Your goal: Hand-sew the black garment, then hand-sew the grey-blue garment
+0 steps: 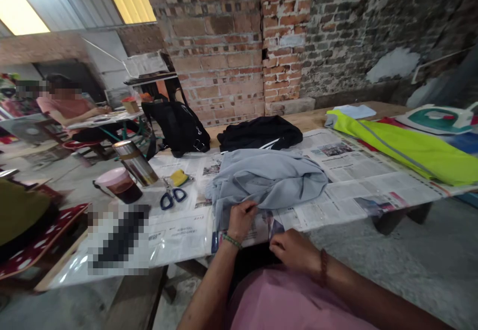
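Note:
A light grey garment [272, 175] lies bunched on the newspaper-covered table [336, 215] in front of me. My left hand [242, 220], with a green bead bracelet at the wrist, is closed at the garment's near edge and pinches the cloth there. To its right, my right hand [297, 250] hovers at the table's front edge, apart from the garment. Its fingers are curled together, and whatever they may hold is too small to make out. Left of the garment are navy-handled scissors [173, 198] and a small yellow item [179, 177].
A steel flask [136, 163] and a lidded cup of dark drink [121, 185] stand at left. Behind are a black backpack [177, 128] and black cloth [261, 133]. A neon-yellow garment [407, 146] and an iron [436, 118] lie right. Another person [69, 101] sits far left.

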`<act>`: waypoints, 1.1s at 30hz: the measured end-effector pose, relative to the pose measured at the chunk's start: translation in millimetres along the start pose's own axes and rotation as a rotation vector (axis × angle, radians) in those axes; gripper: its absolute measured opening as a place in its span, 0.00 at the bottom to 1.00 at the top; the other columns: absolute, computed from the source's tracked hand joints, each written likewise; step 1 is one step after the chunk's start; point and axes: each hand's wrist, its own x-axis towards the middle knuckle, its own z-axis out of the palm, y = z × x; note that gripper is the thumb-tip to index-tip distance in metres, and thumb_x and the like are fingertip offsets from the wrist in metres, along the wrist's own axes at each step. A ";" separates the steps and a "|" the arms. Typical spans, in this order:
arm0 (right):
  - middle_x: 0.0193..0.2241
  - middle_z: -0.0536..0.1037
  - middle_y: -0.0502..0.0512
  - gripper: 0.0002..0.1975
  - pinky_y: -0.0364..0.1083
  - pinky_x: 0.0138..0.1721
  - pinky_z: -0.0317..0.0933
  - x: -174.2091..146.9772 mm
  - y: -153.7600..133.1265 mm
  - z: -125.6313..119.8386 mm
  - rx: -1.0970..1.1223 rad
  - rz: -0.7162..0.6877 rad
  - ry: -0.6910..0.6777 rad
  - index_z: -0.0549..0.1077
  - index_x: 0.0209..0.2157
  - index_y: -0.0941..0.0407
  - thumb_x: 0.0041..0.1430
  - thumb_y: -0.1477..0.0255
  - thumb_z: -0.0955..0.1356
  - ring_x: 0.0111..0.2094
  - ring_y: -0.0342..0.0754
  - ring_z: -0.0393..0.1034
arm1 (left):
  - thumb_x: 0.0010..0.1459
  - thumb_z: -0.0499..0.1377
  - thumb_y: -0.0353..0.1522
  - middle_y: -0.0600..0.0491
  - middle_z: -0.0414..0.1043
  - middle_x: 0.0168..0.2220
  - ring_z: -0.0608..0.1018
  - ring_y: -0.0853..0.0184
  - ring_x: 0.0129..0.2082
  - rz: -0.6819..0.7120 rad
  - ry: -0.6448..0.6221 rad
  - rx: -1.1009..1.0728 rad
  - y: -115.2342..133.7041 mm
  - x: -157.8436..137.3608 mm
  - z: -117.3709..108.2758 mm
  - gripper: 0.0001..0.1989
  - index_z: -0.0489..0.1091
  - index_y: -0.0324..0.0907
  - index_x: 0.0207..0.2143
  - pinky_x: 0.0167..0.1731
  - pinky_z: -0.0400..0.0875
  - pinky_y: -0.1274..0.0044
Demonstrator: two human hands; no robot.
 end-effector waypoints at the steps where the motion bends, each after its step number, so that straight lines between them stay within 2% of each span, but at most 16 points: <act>1: 0.23 0.77 0.53 0.12 0.41 0.26 0.52 -1.5 0.5 -4.8 -0.076 -0.016 -0.008 0.76 0.25 0.54 0.53 0.67 0.62 0.26 0.45 0.70 | 0.47 0.57 0.25 0.55 0.78 0.29 0.77 0.67 0.30 -0.003 -0.003 -0.008 -0.5 -0.1 0.1 0.09 0.76 0.41 0.30 0.33 0.70 0.78; 3: 0.22 0.76 0.54 0.16 0.41 0.26 0.53 0.1 3.6 -17.9 -0.165 -0.029 0.057 0.75 0.22 0.55 0.55 0.63 0.61 0.26 0.46 0.69 | 0.47 0.57 0.25 0.55 0.78 0.29 0.77 0.67 0.31 -0.002 -0.011 -0.026 -1.5 0.0 0.6 0.09 0.76 0.41 0.29 0.33 0.70 0.78; 4: 0.22 0.76 0.54 0.18 0.42 0.27 0.54 3.8 6.1 -25.4 -0.164 -0.038 0.146 0.75 0.22 0.55 0.56 0.63 0.60 0.26 0.46 0.69 | 0.47 0.57 0.25 0.56 0.78 0.29 0.77 0.67 0.31 0.002 -0.012 -0.034 -2.1 0.2 1.0 0.09 0.76 0.42 0.30 0.33 0.70 0.78; 7: 0.27 0.75 0.54 0.13 0.42 0.32 0.57 26.4 14.9 -44.8 -0.010 -0.128 0.458 0.74 0.30 0.56 0.56 0.67 0.60 0.29 0.45 0.67 | 0.48 0.57 0.24 0.56 0.78 0.30 0.77 0.68 0.31 0.031 -0.004 -0.058 -4.5 0.8 2.3 0.10 0.76 0.42 0.31 0.34 0.71 0.78; 8: 0.29 0.75 0.54 0.11 0.42 0.34 0.58 36.6 17.1 -48.6 0.056 -0.160 0.511 0.74 0.33 0.57 0.54 0.69 0.61 0.30 0.45 0.67 | 0.47 0.57 0.24 0.56 0.78 0.29 0.77 0.68 0.31 0.037 0.001 -0.065 -5.4 1.0 2.8 0.10 0.76 0.43 0.31 0.34 0.71 0.78; 10: 0.32 0.74 0.55 0.11 0.43 0.36 0.60 57.5 18.7 -50.9 0.163 -0.196 0.482 0.73 0.36 0.58 0.51 0.72 0.63 0.31 0.45 0.67 | 0.47 0.57 0.23 0.55 0.78 0.29 0.77 0.68 0.30 0.046 0.011 -0.080 -7.2 1.0 3.5 0.11 0.76 0.42 0.31 0.34 0.71 0.78; 13: 0.32 0.75 0.56 0.11 0.43 0.37 0.60 82.5 15.2 -43.3 0.244 -0.215 0.282 0.75 0.33 0.59 0.49 0.71 0.64 0.32 0.45 0.67 | 0.47 0.57 0.23 0.55 0.78 0.29 0.77 0.68 0.29 0.075 0.015 -0.089 -8.8 0.4 3.6 0.10 0.76 0.42 0.30 0.33 0.71 0.78; 15: 0.31 0.75 0.56 0.10 0.44 0.37 0.60 91.9 12.7 -35.1 0.288 -0.213 0.192 0.76 0.31 0.59 0.48 0.71 0.65 0.32 0.46 0.68 | 0.48 0.56 0.24 0.55 0.77 0.28 0.77 0.69 0.28 0.106 0.003 -0.082 -8.8 -0.2 3.1 0.10 0.76 0.42 0.31 0.32 0.71 0.78; 17: 0.29 0.76 0.55 0.09 0.44 0.36 0.59 96.0 12.8 -27.8 0.369 -0.185 0.160 0.76 0.29 0.59 0.47 0.71 0.65 0.32 0.46 0.68 | 0.49 0.56 0.24 0.55 0.77 0.28 0.77 0.69 0.28 0.127 -0.013 -0.070 -8.2 -0.2 2.7 0.10 0.76 0.43 0.31 0.31 0.70 0.79; 21: 0.22 0.74 0.49 0.07 0.42 0.30 0.57 95.9 17.9 -19.8 0.593 -0.099 0.182 0.74 0.24 0.57 0.45 0.71 0.65 0.26 0.43 0.66 | 0.49 0.57 0.25 0.54 0.77 0.28 0.76 0.68 0.28 0.139 -0.029 -0.021 -7.4 1.4 3.5 0.09 0.76 0.43 0.31 0.32 0.70 0.78; 25: 0.17 0.69 0.45 0.04 0.40 0.24 0.54 95.3 18.8 -16.3 0.713 -0.024 0.267 0.70 0.22 0.57 0.44 0.71 0.65 0.21 0.40 0.62 | 0.49 0.57 0.25 0.53 0.77 0.29 0.76 0.67 0.30 0.166 0.001 0.061 -7.7 2.2 4.8 0.08 0.75 0.42 0.31 0.34 0.70 0.76; 28: 0.18 0.70 0.46 0.04 0.39 0.21 0.53 98.3 17.3 -14.4 0.785 0.026 0.314 0.67 0.22 0.57 0.45 0.71 0.63 0.17 0.38 0.59 | 0.49 0.57 0.26 0.54 0.77 0.27 0.76 0.66 0.30 0.187 -0.015 0.106 -7.6 1.3 4.9 0.08 0.75 0.42 0.30 0.34 0.69 0.76; 33: 0.20 0.71 0.48 0.04 0.38 0.21 0.54 107.9 19.9 -19.4 0.926 0.095 0.387 0.64 0.23 0.57 0.47 0.72 0.62 0.16 0.36 0.60 | 0.48 0.58 0.24 0.54 0.77 0.26 0.76 0.66 0.28 0.202 -0.038 0.163 -7.2 0.3 3.6 0.08 0.75 0.42 0.28 0.33 0.69 0.76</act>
